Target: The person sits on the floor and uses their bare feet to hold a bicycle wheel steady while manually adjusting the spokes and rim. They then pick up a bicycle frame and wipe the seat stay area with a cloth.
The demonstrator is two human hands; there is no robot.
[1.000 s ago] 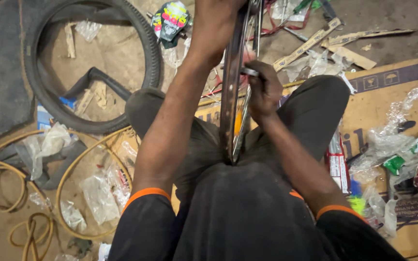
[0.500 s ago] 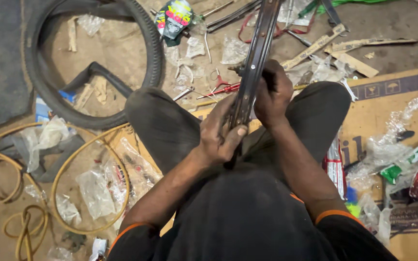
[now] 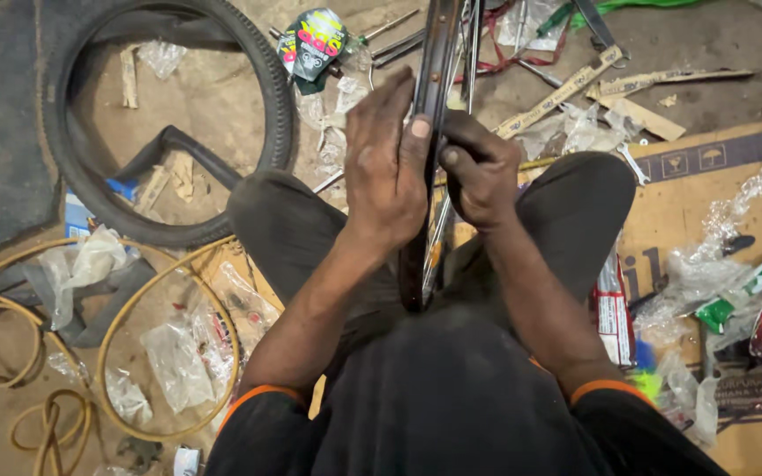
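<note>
Dirt floor, littered: tyre [image 3: 90, 123] at upper left, cardboard [image 3: 707, 203] at right, plastic scraps, yellow hoops [image 3: 134, 353] at lower left. Rim [image 3: 429, 132] held upright between knees, edge-on to camera. Left hand [image 3: 385, 167] flat against rim's left side, fingers together, extended. Right hand [image 3: 482, 176] on rim's right side, fingers curled, clamped on it.

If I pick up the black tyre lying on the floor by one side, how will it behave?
The black tyre would probably sag a little out of round, since it lies with no rim inside. It looks like thick treaded rubber, so likely grippy and not fragile. Stood on edge, it could roll.
</note>
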